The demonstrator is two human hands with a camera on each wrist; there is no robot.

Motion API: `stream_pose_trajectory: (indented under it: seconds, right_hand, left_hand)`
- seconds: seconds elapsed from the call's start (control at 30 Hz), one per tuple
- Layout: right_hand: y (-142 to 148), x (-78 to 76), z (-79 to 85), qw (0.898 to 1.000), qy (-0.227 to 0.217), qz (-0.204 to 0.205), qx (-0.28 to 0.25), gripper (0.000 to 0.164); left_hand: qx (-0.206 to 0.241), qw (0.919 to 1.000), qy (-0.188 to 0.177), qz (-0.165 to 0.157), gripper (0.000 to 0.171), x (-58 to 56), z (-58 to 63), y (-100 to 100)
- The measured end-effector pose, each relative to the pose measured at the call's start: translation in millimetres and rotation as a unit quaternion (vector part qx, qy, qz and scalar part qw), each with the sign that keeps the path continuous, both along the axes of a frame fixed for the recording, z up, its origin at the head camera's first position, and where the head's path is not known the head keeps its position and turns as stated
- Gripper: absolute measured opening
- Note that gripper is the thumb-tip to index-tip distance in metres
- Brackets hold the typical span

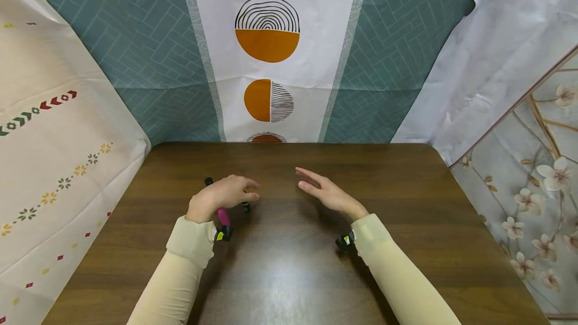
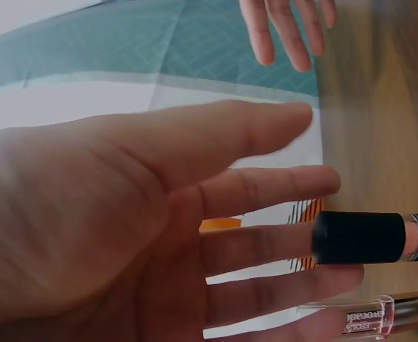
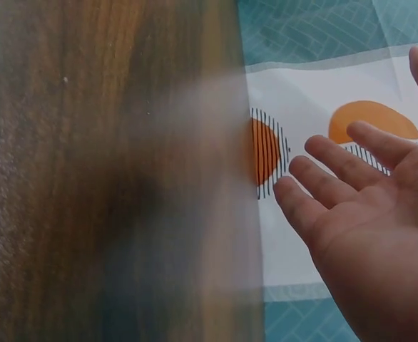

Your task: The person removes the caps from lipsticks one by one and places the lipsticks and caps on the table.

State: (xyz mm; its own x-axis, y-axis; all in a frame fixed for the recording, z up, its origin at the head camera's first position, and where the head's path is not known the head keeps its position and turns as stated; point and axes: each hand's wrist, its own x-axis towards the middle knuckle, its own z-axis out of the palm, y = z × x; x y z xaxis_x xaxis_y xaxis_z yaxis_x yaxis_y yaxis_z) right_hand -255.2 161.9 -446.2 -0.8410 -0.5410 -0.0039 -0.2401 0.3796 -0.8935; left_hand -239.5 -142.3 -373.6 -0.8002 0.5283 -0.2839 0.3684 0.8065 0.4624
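My left hand (image 1: pixel 223 194) hovers palm-down over small cosmetic tubes on the brown table, fingers loosely extended and gripping nothing. In the left wrist view, a black-capped tube (image 2: pixel 362 237) with a peach band overlaps the fingertips. Beside it is a clear lip gloss tube (image 2: pixel 369 317) with printed lettering. The head view shows a small dark tube (image 1: pixel 246 206) below the fingers, a black end (image 1: pixel 208 181) beyond the knuckles and a magenta piece (image 1: pixel 223 216) by the wrist, partly hidden by the hand. My right hand (image 1: pixel 327 192) is raised over the table, fingers straight, holding nothing.
The wooden table (image 1: pixel 289 265) ends at a patterned teal and white cloth (image 1: pixel 379 64) at the back. A cream cloth (image 1: pixel 67 164) hangs on the left, a floral one (image 1: pixel 533 214) on the right. Both wrists wear small black cameras.
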Motion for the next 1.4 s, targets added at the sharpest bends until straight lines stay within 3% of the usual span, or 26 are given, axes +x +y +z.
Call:
stream_pose_trajectory:
  seconds: [0.27, 0.37, 0.57, 1.03, 1.4]
  right_hand:
    - [-0.8, 0.4, -3.9, 1.000, 0.003, 0.001, -0.014, 0.059]
    - [-0.8, 0.9, -4.1, 1.000, 0.000, 0.001, -0.020, 0.059]
    - [0.6, 1.8, -4.9, 1.000, -0.006, -0.003, -0.026, 0.059]
    - [2.2, 1.8, -10.0, 1.000, -0.006, 0.001, -0.021, 0.060]
    - [4.7, 0.4, -13.6, 1.000, -0.024, 0.000, -0.009, 0.061]
  left_hand:
    - [-0.041, 0.9991, -0.002, 0.007, 0.036, -0.3, 1.7, 4.8]
    - [-0.047, 0.9987, -0.005, 0.021, 0.036, -0.9, 1.6, 6.3]
    - [-0.053, 0.9984, 0.008, 0.016, 0.029, -2.5, 0.4, 6.0]
    - [-0.036, 0.9983, 0.032, 0.033, 0.008, -9.8, -5.8, 2.5]
    - [-0.011, 0.9992, 0.023, 0.029, 0.012, -13.6, -0.1, 5.4]
